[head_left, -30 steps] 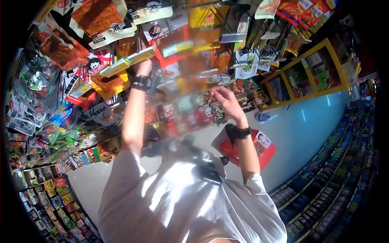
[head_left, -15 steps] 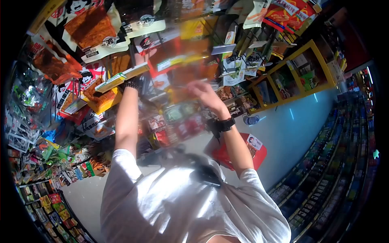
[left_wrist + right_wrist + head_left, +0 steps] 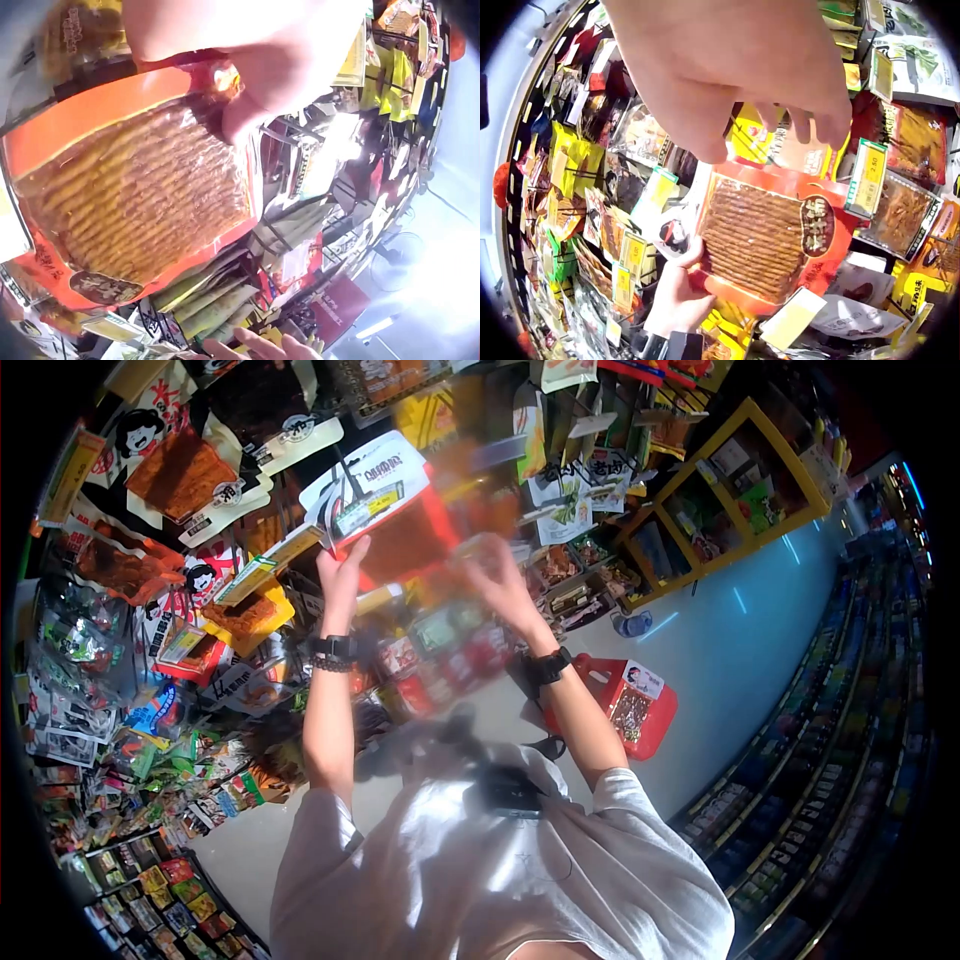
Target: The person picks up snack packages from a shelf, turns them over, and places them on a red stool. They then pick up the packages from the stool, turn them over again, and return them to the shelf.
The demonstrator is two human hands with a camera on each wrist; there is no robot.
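My left hand [image 3: 342,585] grips the lower left edge of a flat red-and-white snack packet [image 3: 405,530]. In the right wrist view the left hand [image 3: 676,300] has its thumb over the front of the snack packet [image 3: 754,236], whose window shows brown ridged slices. The left wrist view shows the thumb pressed on the packet [image 3: 142,202] close up. A hook with a price tag [image 3: 370,508] stands before the packet's white top. Beside the packet's right side is my right hand [image 3: 505,590], fingers spread and loosely bent; up close, the right hand [image 3: 742,67] hangs over its upper edge.
Hanging snack packets [image 3: 185,475] crowd the rack on hooks with price tags. A yellow-framed shelf [image 3: 745,490] stands at right. On the floor sits a red basket [image 3: 655,735] with a packet in it. Shelves of goods [image 3: 790,810] run along the right.
My left hand has drawn back from among the hanging packets and now grips the red-and-white packet's edge; more of its front shows. My right hand has moved left, close to the packet.
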